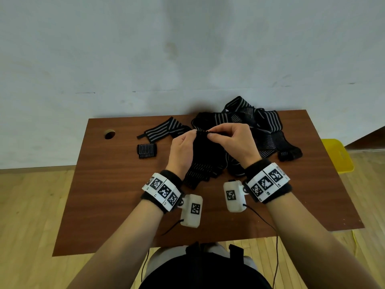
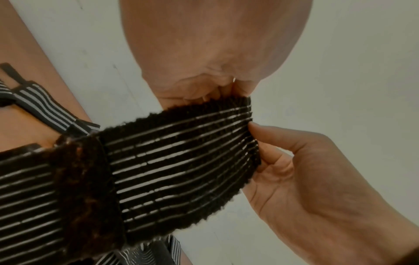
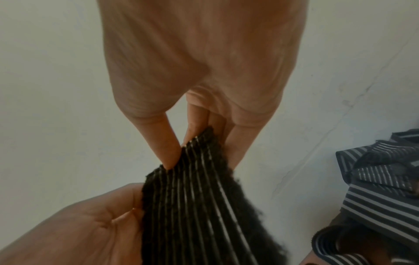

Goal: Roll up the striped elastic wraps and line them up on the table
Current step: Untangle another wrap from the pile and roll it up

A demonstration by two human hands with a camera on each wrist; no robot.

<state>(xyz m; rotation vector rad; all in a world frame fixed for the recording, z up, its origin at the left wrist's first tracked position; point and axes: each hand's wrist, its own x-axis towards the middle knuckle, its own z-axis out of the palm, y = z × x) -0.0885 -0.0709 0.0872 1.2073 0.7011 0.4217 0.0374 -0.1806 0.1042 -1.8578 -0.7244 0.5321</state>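
Above the middle of the brown table [image 1: 116, 197] both hands hold up one black striped elastic wrap [image 1: 205, 152] by its top end. My left hand [image 1: 192, 134] pinches the left part of that edge and my right hand [image 1: 212, 133] pinches the right part. The wrap [image 2: 181, 157] hangs down toward me, its tail lying on the table. In the right wrist view, thumb and fingers clamp the wrap [image 3: 199, 197] end. One rolled wrap [image 1: 146, 150] lies at the left. A flat unrolled wrap [image 1: 164, 129] lies behind it.
A tangled pile of several striped wraps [image 1: 258, 126] covers the back right of the table. A small dark roll [image 1: 290, 154] lies at its right edge. A round cable hole [image 1: 109, 134] is at the back left. A yellow stool [image 1: 337, 155] stands right of the table.
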